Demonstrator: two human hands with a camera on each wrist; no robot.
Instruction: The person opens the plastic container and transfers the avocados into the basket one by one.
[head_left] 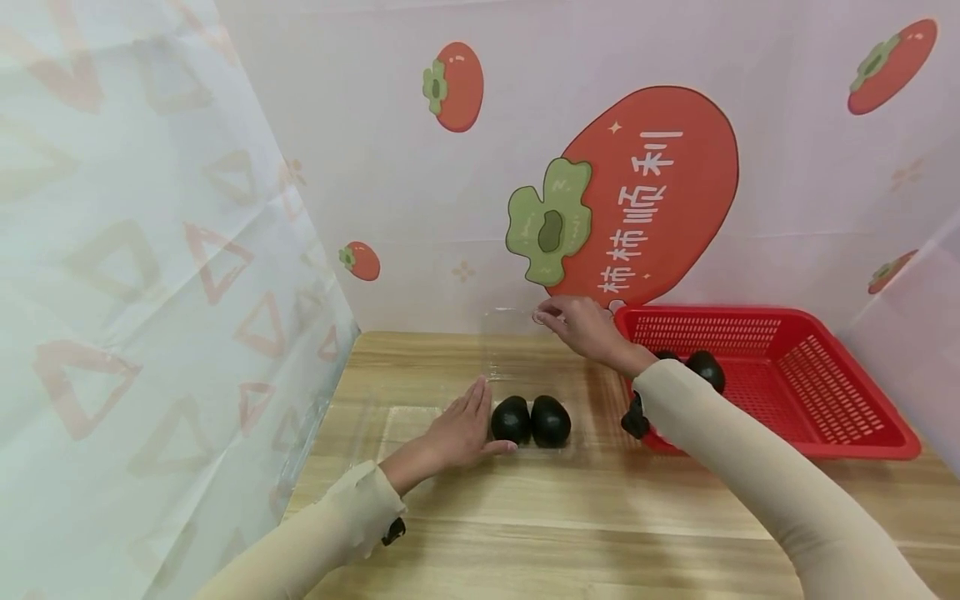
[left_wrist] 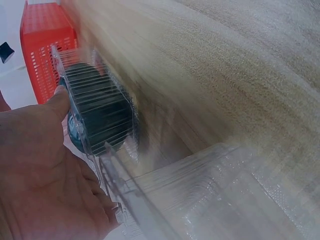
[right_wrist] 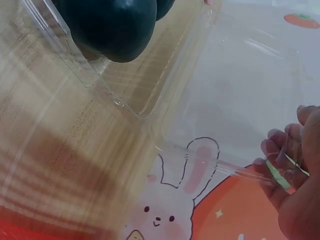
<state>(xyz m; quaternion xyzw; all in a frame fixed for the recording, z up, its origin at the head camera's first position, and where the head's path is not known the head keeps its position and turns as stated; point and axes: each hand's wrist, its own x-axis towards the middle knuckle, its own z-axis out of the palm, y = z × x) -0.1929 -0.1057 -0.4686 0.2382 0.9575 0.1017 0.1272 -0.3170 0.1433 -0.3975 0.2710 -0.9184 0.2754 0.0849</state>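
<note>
Two dark, egg-shaped avocados (head_left: 512, 421) lie side by side in a clear plastic clamshell box (right_wrist: 141, 118). Its see-through lid (right_wrist: 227, 95) stands raised at the back. My right hand (head_left: 588, 327) pinches the lid's edge between thumb and fingers, clearest in the right wrist view. My left hand (head_left: 461, 429) touches the left end of the box with straight fingers, the thumb stretched along the front side. In the left wrist view an avocado (left_wrist: 100, 110) shows through the ribbed plastic wall.
Another clear plastic box (left_wrist: 220, 182) lies left of my left hand. A red perforated basket (head_left: 780, 313) stands at the right with dark avocados (head_left: 705, 371) inside, partly hidden by my right arm. Behind the wooden table (head_left: 517, 533) hangs a persimmon-printed cloth (head_left: 360, 108).
</note>
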